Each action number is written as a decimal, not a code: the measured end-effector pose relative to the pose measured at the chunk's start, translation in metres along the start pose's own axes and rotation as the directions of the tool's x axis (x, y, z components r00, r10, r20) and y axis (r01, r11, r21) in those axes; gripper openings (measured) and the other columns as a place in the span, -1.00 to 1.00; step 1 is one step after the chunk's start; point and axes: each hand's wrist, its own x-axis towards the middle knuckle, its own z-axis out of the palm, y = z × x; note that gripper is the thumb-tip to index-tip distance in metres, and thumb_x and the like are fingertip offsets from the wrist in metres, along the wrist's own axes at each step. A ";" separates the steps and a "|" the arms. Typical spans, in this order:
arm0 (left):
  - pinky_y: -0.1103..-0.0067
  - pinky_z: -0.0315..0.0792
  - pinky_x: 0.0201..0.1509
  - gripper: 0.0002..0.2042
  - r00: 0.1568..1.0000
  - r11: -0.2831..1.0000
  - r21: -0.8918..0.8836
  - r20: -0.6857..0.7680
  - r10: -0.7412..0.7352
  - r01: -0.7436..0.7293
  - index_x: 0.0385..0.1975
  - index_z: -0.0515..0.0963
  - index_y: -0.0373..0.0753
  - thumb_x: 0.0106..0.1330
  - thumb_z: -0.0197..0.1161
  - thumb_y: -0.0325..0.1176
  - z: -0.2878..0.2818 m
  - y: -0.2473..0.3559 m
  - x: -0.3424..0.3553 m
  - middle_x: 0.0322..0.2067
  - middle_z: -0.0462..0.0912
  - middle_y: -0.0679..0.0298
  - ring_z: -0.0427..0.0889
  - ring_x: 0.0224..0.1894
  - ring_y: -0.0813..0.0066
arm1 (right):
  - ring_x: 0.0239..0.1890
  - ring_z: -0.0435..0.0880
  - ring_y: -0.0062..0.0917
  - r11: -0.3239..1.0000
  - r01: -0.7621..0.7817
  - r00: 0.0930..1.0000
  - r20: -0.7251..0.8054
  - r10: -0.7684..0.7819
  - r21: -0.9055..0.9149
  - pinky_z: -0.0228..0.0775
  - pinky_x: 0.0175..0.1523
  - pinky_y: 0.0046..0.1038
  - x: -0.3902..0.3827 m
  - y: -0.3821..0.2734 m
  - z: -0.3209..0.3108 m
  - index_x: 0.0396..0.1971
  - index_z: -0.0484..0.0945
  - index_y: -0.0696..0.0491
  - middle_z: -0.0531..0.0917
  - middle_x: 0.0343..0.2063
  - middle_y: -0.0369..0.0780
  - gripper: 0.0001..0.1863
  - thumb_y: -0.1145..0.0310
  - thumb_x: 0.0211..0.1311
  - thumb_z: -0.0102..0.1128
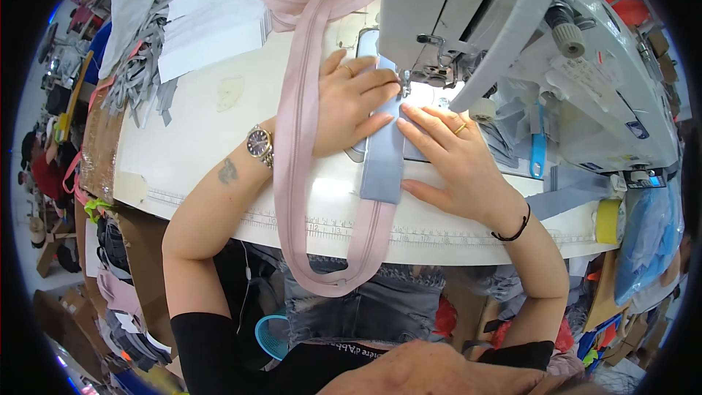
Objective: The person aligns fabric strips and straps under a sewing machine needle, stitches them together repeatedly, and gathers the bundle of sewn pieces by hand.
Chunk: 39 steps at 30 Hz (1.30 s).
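Observation:
A light blue fabric strip (383,164) lies lengthwise on the sewing machine's bed, its far part beside the presser foot (406,88). My left hand (352,106) rests on the strip's left side, fingers stretched toward the foot and thumb on the fabric. Along the right edge my right hand (453,157) lies flat with its fingers apart, fingertips close to the foot. A long pink zipper (297,132) passes over my left wrist, loops below the table's front edge and runs back up under the strip's near end. Fabric between the left fingers and the foot is partly hidden.
The white sewing machine (607,95) stands over the right side. White sheets (212,33) and grey strips (142,66) lie at far left. Blue-handled snips (538,143), a grey-blue strip (567,194) and yellow tape (607,221) are at right. A ruler scale (322,228) follows the front edge.

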 end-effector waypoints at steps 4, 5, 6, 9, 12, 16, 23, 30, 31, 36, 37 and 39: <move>0.21 0.28 0.35 -0.71 0.996 0.996 0.066 -0.069 -0.062 0.067 -0.01 0.59 -0.17 0.30 0.29 -0.29 0.010 -0.003 -0.005 0.10 0.58 0.33 0.48 0.23 0.24 | 0.19 0.52 -0.35 0.978 0.184 0.978 -0.077 -0.192 -0.103 0.27 0.33 -0.15 0.004 -0.012 0.003 0.04 0.54 0.10 0.54 0.12 -0.19 -0.46 0.28 -0.01 0.40; 0.23 0.32 0.32 -0.74 0.993 0.998 0.008 -0.099 -0.063 0.065 -0.06 0.61 -0.19 0.28 0.30 -0.33 0.008 -0.003 -0.003 0.06 0.61 0.31 0.50 0.21 0.24 | 0.09 0.60 -0.37 0.933 0.320 0.937 -0.089 -0.338 -0.166 0.34 0.28 -0.17 0.002 -0.014 0.003 -0.08 0.57 0.11 0.58 0.03 -0.19 -0.59 0.31 0.03 0.33; 0.26 0.36 0.30 -0.78 0.989 0.997 -0.049 -0.129 -0.066 0.060 -0.11 0.62 -0.21 0.26 0.31 -0.37 0.006 -0.002 -0.002 0.02 0.63 0.29 0.51 0.18 0.24 | 0.09 0.60 -0.37 0.931 0.325 0.936 -0.083 -0.341 -0.165 0.34 0.28 -0.17 0.000 -0.014 0.004 -0.08 0.57 0.11 0.58 0.03 -0.19 -0.59 0.31 0.03 0.33; 0.37 0.50 0.16 -0.82 0.971 0.986 -0.162 -0.238 0.010 -0.050 -0.25 0.64 -0.26 0.17 0.37 -0.42 0.001 -0.002 -0.003 -0.10 0.66 0.24 0.59 0.07 0.24 | 0.03 0.64 -0.41 0.928 0.351 0.925 -0.107 -0.364 -0.121 0.32 0.35 -0.19 -0.005 -0.014 0.011 -0.27 0.66 0.01 0.63 -0.10 -0.28 -0.73 0.48 -0.07 0.36; 0.38 0.58 -0.08 -0.78 0.956 0.961 -0.204 -0.264 0.127 -0.184 -0.27 0.63 -0.31 0.06 0.40 -0.48 -0.006 0.003 -0.006 -0.21 0.66 0.11 0.64 -0.12 0.11 | 0.02 0.64 -0.41 0.947 0.295 0.947 -0.096 -0.308 -0.125 0.30 0.36 -0.18 -0.006 -0.013 0.009 -0.22 0.65 0.02 0.62 -0.10 -0.27 -0.68 0.48 -0.09 0.38; 0.38 0.59 -0.05 -0.75 0.963 0.951 -0.222 -0.212 0.166 -0.213 -0.22 0.64 -0.31 0.09 0.40 -0.44 -0.007 0.007 -0.008 -0.15 0.67 0.13 0.65 -0.09 0.11 | -0.02 0.61 -0.41 0.961 0.255 0.948 -0.170 -0.271 -0.108 0.36 0.31 -0.17 -0.002 -0.011 0.010 -0.29 0.61 0.08 0.59 -0.17 -0.26 -0.78 0.41 0.01 0.31; 0.32 0.51 0.15 -0.70 0.996 0.967 -0.249 -0.071 0.046 -0.062 -0.03 0.60 -0.28 0.24 0.32 -0.41 -0.005 0.004 -0.005 0.01 0.64 0.12 0.59 0.09 0.07 | 0.13 0.54 -0.38 0.990 0.114 0.987 -0.107 -0.122 -0.080 0.28 0.32 -0.12 -0.001 -0.003 0.006 -0.06 0.61 -0.01 0.58 0.03 -0.26 -0.52 0.36 -0.10 0.44; 0.23 0.27 0.33 -0.65 0.998 0.981 -0.186 0.028 -0.051 0.055 0.13 0.52 -0.29 0.38 0.17 -0.33 -0.001 -0.002 -0.002 0.10 0.56 0.02 0.44 0.19 -0.06 | 0.09 0.53 -0.32 0.995 0.060 0.978 -0.198 -0.074 -0.073 0.28 0.24 -0.15 0.007 0.002 0.013 -0.05 0.58 0.04 0.58 0.00 -0.20 -0.52 0.22 -0.02 0.41; 0.19 0.19 0.35 -0.63 0.995 0.979 -0.189 0.076 -0.059 0.072 0.15 0.48 -0.34 0.40 0.12 -0.34 -0.001 -0.002 -0.001 0.12 0.51 -0.04 0.35 0.21 -0.12 | 0.08 0.53 -0.30 0.994 0.066 0.974 -0.210 -0.084 -0.091 0.28 0.24 -0.15 0.007 0.005 0.014 -0.05 0.58 0.06 0.58 -0.01 -0.17 -0.50 0.19 -0.01 0.40; 0.07 0.18 0.37 -0.60 0.967 0.995 -0.050 0.246 -0.070 0.085 0.19 0.41 -0.36 0.45 0.05 -0.29 -0.001 -0.010 -0.003 0.17 0.44 -0.08 0.29 0.30 -0.18 | 0.07 0.54 -0.29 0.994 0.035 0.961 -0.269 -0.061 -0.099 0.30 0.22 -0.16 0.011 0.010 0.020 -0.10 0.59 0.12 0.59 -0.03 -0.17 -0.53 0.16 0.00 0.38; 0.08 0.17 0.37 -0.61 0.972 0.990 -0.088 0.217 -0.093 0.114 0.17 0.41 -0.38 0.45 0.05 -0.28 -0.001 -0.006 -0.001 0.17 0.44 -0.09 0.29 0.28 -0.19 | 0.07 0.55 -0.31 0.991 0.047 0.951 -0.298 -0.083 -0.127 0.31 0.20 -0.17 0.009 0.010 0.022 -0.13 0.59 0.12 0.60 -0.06 -0.18 -0.54 0.16 0.00 0.37; 0.14 0.15 0.37 -0.60 0.953 0.965 -0.140 0.239 -0.183 0.221 0.15 0.40 -0.41 0.44 0.04 -0.28 -0.003 -0.002 -0.001 0.16 0.42 -0.13 0.29 0.26 -0.22 | 0.03 0.57 -0.35 0.982 0.077 0.920 -0.367 -0.138 -0.175 0.32 0.17 -0.20 0.010 0.013 0.028 -0.25 0.61 0.11 0.61 -0.18 -0.20 -0.61 0.14 0.00 0.34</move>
